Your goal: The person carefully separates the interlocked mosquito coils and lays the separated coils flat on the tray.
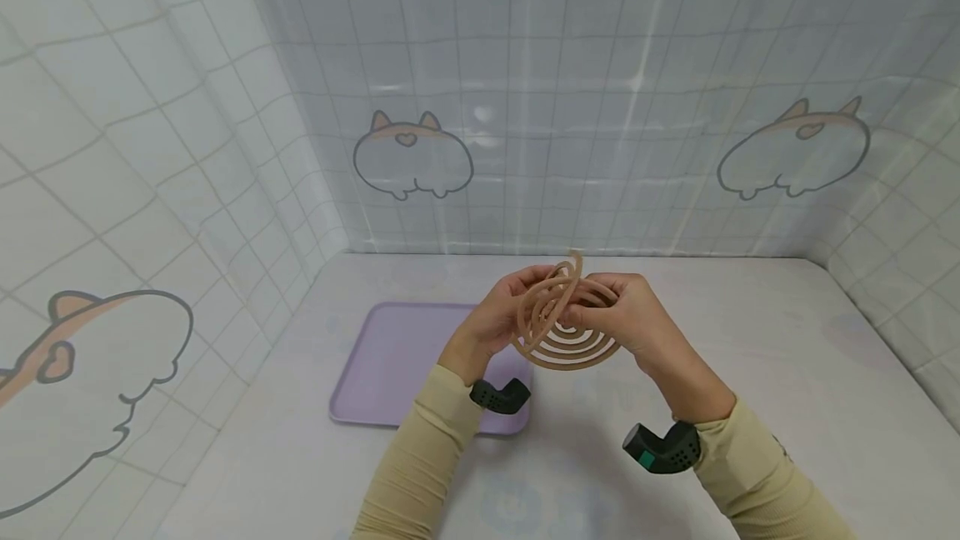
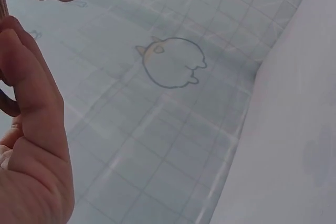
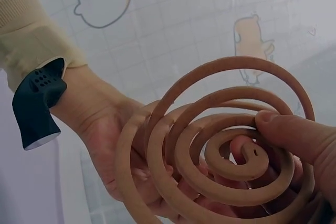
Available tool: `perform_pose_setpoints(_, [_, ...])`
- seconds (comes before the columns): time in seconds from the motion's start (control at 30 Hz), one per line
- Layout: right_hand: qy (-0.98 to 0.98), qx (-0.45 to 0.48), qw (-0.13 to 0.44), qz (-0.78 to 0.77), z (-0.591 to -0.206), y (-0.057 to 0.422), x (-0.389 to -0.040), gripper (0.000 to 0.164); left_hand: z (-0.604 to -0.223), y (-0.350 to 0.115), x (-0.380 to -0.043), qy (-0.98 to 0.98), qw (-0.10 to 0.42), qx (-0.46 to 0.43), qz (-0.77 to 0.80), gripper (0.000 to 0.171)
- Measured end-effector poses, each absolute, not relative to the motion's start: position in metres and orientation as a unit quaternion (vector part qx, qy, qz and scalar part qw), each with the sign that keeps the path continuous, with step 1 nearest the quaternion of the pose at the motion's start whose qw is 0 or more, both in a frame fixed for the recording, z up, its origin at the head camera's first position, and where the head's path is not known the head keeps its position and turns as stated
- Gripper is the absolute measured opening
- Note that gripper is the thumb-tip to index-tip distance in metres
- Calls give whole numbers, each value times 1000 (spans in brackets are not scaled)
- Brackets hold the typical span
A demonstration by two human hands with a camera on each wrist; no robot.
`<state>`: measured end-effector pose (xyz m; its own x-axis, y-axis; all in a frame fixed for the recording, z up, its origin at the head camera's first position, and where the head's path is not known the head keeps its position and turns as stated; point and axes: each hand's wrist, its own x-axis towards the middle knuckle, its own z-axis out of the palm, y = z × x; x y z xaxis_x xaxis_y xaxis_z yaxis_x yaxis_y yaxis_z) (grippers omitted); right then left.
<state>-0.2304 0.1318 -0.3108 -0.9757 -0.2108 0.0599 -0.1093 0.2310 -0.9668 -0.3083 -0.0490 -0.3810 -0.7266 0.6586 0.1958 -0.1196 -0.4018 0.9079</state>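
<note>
Both hands hold a brown mosquito coil (image 1: 567, 366) above the table, right of the purple tray. Its rings are spread out of plane, and one strand sticks up at the top in the head view. My right hand (image 1: 633, 317) pinches the rings, its thumb lying near the middle of the spiral (image 3: 252, 169) in the right wrist view. My left hand (image 1: 491, 319) grips the coil from the left side, its fingers partly hidden behind the rings. In the left wrist view only part of the left hand (image 2: 37, 135) and a sliver of coil show.
A light purple tray (image 1: 405, 361) lies on the white table (image 1: 720, 373), partly under the left forearm. White tiled-pattern sheeting (image 1: 585, 107) with cartoon animal prints encloses the back and sides. Each wrist wears a dark device, such as the right wrist's camera mount (image 1: 667, 447).
</note>
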Motion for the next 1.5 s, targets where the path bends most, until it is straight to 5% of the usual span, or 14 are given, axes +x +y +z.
perform_pose_setpoints(0.23, [766,-120,34,-631,-312,133,-231,37,-381,-49,-304,504,268,302,763,54])
perform_pose_setpoints(0.4, [771,-93,11,-630,-310,134,-231,41,-372,-56,-297,570,181,275,753,49])
perform_pose_setpoints(0.57, [769,-67,-24,-635,-309,135,-232,41,-351,-64,-280,611,70,311,725,65])
perform_pose_setpoints(0.87, [775,-62,-62,-626,-312,131,-232,39,-315,-48,-244,722,-48,300,621,36])
perform_pose_setpoints(1.5, [799,-54,-59,-596,-310,132,-232,39,-304,-40,-237,745,-60,261,610,15])
